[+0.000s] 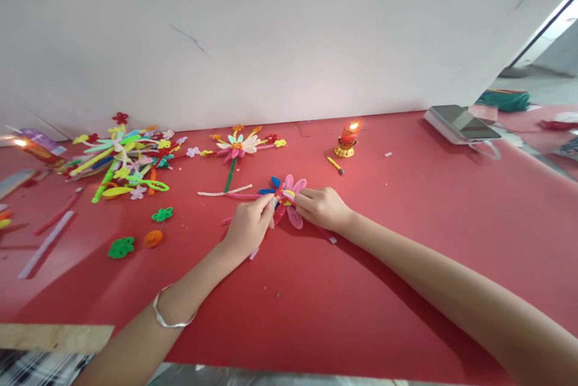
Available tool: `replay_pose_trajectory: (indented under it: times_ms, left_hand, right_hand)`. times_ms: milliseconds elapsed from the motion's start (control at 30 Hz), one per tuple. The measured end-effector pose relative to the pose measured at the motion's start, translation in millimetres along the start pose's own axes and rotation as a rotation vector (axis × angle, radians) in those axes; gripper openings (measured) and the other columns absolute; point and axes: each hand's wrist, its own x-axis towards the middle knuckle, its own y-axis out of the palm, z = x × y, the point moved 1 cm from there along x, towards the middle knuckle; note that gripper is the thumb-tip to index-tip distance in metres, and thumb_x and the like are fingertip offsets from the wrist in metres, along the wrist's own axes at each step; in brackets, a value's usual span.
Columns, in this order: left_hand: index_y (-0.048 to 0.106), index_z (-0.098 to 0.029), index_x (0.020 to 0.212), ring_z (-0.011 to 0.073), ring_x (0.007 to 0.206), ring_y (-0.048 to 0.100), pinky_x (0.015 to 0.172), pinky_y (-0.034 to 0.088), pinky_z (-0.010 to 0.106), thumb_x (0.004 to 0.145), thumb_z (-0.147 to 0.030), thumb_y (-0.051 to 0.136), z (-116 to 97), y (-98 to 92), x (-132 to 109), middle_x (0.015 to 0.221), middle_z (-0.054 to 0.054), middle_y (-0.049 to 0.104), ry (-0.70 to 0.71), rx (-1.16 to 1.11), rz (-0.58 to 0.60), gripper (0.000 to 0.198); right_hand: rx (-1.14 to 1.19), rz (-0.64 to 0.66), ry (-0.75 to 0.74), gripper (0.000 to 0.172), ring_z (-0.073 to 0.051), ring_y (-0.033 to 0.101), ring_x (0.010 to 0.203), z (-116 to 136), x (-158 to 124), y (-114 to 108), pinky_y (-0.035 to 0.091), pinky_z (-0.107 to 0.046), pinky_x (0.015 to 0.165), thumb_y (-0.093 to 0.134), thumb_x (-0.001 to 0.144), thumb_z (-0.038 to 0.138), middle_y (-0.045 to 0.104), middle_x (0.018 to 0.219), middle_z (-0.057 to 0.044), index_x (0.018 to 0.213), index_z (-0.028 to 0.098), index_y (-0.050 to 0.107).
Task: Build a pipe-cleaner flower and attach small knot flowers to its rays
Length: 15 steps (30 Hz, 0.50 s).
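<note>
Both hands meet over a fuzzy pipe-cleaner flower (294, 217) with pink and blue petals and a yellow and red middle. My left hand (250, 223) pinches it from the left, and the fingertips partly hide its centre. From the right, my right hand (323, 208) closes on its pink petals. Loose pink and white pipe cleaners (244, 196) lie just left of the flower, partly behind my left hand. Beyond them lies a finished-looking white and pink flower (239, 145) on a green stem.
A lit red candle (348, 135) in a gold holder burns behind my right hand, a yellow crayon-like stub (335, 165) before it. Another lit candle (38, 151) stands left, by a heap of pipe-cleaner flowers (121, 160). Green pieces (121, 247) lie nearer. A phone (465, 124) rests right; a white panel (289, 43) stands behind.
</note>
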Motion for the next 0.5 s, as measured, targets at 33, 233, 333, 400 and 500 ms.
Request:
replay_pose_trajectory:
  times_ms: [33,233,333,400,500]
  left_hand:
    - [0.059,-0.018,0.079,0.01,0.046,0.052,0.054,0.039,0.021,0.091,-0.031,0.035,2,-1.5,1,0.05,-0.002,0.058,-0.03,-0.06,-0.009,0.031]
    - [0.058,-0.016,0.088,0.0092,0.037,0.043,0.043,0.035,0.02,0.089,-0.04,0.038,10,-4.3,7,0.045,-0.004,0.055,-0.177,-0.362,-0.008,0.03]
    - [0.055,-0.017,0.084,0.0088,0.036,0.042,0.041,0.034,0.019,0.087,-0.04,0.041,13,-5.8,10,0.043,-0.004,0.053,-0.209,-0.461,-0.054,0.027]
    - [0.052,-0.017,0.083,0.0086,0.036,0.042,0.04,0.033,0.019,0.087,-0.039,0.042,18,-9.7,13,0.042,-0.005,0.051,-0.228,-0.556,-0.16,0.024]
    - [0.049,-0.018,0.081,0.0081,0.035,0.039,0.038,0.03,0.018,0.084,-0.036,0.045,31,-18.8,20,0.04,-0.006,0.047,-0.256,-0.752,-0.404,0.018]
  right_hand:
    - [0.001,0.006,0.016,0.02,-0.008,0.024,0.046,-1,-1,1,0.016,-0.024,0.043,0.037,0.084,0.016,0.045,0.056,0.002,0.073,0.018,0.054]
    - [-0.008,-0.021,0.111,0.022,-0.007,0.028,0.044,-3,-3,6,0.015,-0.024,0.045,0.04,0.084,0.023,0.046,0.053,0.001,0.065,0.017,0.05]
    - [0.005,-0.043,0.204,0.026,-0.008,0.033,0.044,-5,-1,5,0.015,-0.024,0.045,0.043,0.085,0.033,0.048,0.053,0.0,0.065,0.017,0.049]
    - [0.056,-0.038,0.262,0.029,-0.008,0.037,0.045,-6,0,1,0.017,-0.024,0.046,0.042,0.086,0.038,0.051,0.056,0.0,0.068,0.017,0.05]
    - [0.162,-0.012,0.316,0.027,-0.009,0.044,0.049,-7,2,-4,0.021,-0.023,0.048,0.037,0.089,0.036,0.056,0.062,-0.001,0.074,0.018,0.051]
